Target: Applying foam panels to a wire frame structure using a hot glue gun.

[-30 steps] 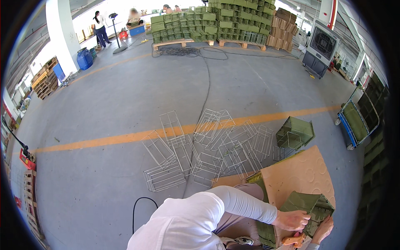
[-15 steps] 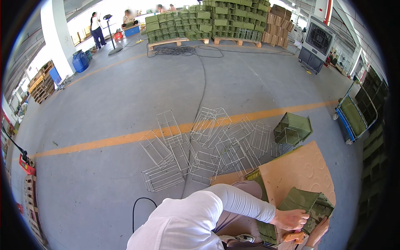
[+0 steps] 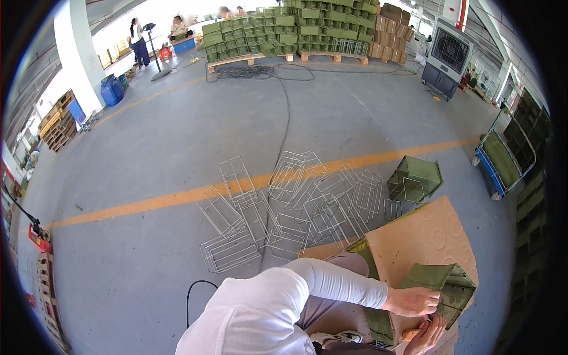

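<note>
A green fabric-covered box (image 3: 427, 278), open at its right end, lies tilted on a cardboard sheet (image 3: 423, 236) at the lower right. My left hand (image 3: 414, 302) is closed, its fingertips pinching the box's near edge. Just below it, my right hand (image 3: 431, 335) is closed around an orange-handled tool (image 3: 410, 335), its fingertips close to the same edge. Most of the tool is hidden by the hand, so its exact kind does not show. More green fabric (image 3: 378, 325) lies beneath my left forearm.
Bare wire frames (image 3: 284, 213) are scattered ahead on the floor. Another green box (image 3: 414, 176) stands beyond the cardboard. A blue trolley (image 3: 500, 163) is at right, near an air cooler (image 3: 448, 56). Stacked green boxes (image 3: 254, 35) rest on pallets; a cable (image 3: 288, 112) crosses the floor.
My right hand has moved left from the box's open end to the near edge, closing over the orange-handled tool. My left hand stays at the edge; the box has shifted slightly.
</note>
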Available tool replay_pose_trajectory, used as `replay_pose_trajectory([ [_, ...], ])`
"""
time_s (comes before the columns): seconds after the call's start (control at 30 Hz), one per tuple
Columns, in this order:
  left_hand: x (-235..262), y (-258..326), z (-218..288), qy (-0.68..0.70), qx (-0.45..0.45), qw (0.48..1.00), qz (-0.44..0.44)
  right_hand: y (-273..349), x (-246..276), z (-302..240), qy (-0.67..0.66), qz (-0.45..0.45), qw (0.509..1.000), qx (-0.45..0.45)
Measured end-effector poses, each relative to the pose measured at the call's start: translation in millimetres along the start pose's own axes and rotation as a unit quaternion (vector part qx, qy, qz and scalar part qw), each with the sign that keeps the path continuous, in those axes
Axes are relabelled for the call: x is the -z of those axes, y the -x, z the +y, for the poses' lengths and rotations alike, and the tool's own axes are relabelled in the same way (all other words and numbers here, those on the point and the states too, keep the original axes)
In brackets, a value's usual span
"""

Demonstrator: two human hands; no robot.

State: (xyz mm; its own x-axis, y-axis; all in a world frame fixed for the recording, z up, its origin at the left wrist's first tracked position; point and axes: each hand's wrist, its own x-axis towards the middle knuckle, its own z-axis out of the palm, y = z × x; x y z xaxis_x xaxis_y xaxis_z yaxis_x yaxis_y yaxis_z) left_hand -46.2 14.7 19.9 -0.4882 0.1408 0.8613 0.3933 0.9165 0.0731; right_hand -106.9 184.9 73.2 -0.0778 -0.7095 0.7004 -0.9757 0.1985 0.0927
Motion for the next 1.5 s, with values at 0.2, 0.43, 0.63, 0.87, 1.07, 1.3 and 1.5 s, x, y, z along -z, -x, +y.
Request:
replay_pose_trajectory([
  [0.2, 3, 3, 8, 0.001, -0.036, 0.995, -0.097, 3, 10, 0, -0.077, -0.039, 0.996, -0.035],
  [0.43, 7, 9, 10, 0.045, -0.023, 0.996, -0.076, 5, 19, 6, -0.107, -0.090, 0.990, -0.019],
  [0.63, 18, 10, 16, -0.033, -0.060, 0.995, -0.067, 40, -7, 38, -0.128, -0.132, 0.982, -0.043],
  [0.87, 12, 10, 17, 0.010, -0.051, 0.996, -0.077, 33, -2, 31, -0.138, -0.132, 0.981, -0.029],
  [1.07, 14, 10, 11, 0.031, -0.045, 0.998, -0.042, 30, -16, 14, -0.118, -0.059, 0.991, 0.008],
  [1.3, 16, 11, 10, -0.006, -0.070, 0.995, -0.065, 29, -13, 23, -0.151, -0.128, 0.980, 0.007],
  [1.5, 9, 4, 20, 0.089, -0.079, 0.992, -0.030, 35, 17, 29, -0.091, -0.138, 0.985, -0.039],
])
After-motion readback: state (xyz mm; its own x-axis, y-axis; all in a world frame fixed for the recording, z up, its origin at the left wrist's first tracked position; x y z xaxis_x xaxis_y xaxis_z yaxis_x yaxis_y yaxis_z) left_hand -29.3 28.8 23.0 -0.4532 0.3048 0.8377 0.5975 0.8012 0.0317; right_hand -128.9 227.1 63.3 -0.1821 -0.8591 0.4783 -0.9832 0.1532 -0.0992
